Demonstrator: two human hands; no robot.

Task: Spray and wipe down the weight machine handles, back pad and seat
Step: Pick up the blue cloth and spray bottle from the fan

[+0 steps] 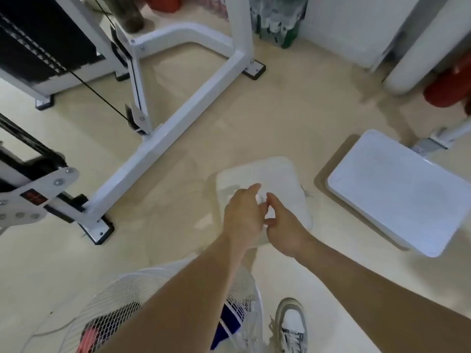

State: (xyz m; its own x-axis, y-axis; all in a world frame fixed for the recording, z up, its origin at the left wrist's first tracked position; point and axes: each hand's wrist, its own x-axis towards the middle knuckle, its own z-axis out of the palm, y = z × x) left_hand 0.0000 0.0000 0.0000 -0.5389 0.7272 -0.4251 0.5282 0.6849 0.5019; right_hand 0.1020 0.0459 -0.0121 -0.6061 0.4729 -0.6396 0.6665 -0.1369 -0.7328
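Observation:
My left hand (243,215) and my right hand (284,226) meet over a white square base (288,179) on the floor. The left fingers curl round a small white thing (261,199), too blurred to name. The right forefinger tip reaches that same thing, with the thumb bent below it; whether it grips is unclear. The machine's white seat pad (397,192) sits low at the right, apart from both hands. Its white steel frame (163,138) and black cable (96,94) stand at the left. No spray bottle or handles show.
A white wire fan cage (122,307) lies under my left forearm at the bottom. My grey and white shoe (293,324) stands beside it. Black weight stacks (43,44) fill the far left. Red things (448,90) and a white post (418,54) are at the right.

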